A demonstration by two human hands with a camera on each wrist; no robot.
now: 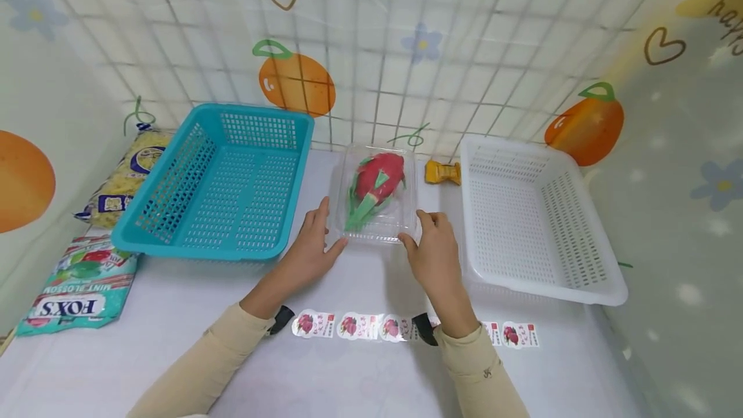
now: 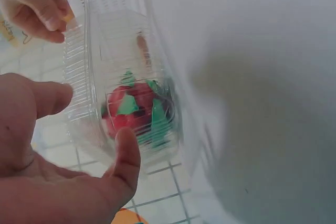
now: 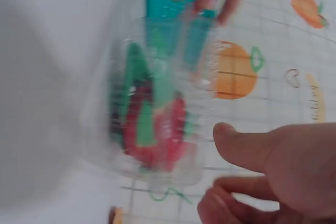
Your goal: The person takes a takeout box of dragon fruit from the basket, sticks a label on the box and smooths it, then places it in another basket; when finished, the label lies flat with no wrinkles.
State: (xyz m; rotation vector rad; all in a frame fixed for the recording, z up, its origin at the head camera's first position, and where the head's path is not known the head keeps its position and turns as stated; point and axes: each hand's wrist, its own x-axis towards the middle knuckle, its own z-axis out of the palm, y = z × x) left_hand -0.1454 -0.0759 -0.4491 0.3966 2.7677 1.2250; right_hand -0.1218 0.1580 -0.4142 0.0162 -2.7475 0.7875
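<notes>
Box (image 1: 402, 217) between left hand (image 1: 307, 247) and right hand (image 1: 435, 251), both empty.

Head view: on the table (image 1: 371, 282), between blue basket (image 1: 200, 252) and white basket (image 1: 516, 287), the box lies just ahead of both hands, each by one near corner, neither plainly nearer; its long axis seems to run front to back. The fruit (image 1: 380, 175) inside lies aslant, red body far right, green tips pointing near left. Left wrist view: thumb and finger stand wide apart, overlapping the box's side; whether they touch, I cannot tell. Right wrist view, blurred: thumb and fingers hold nothing, with a gap showing beside the box, green tips pointing toward the left hand's side.
</notes>
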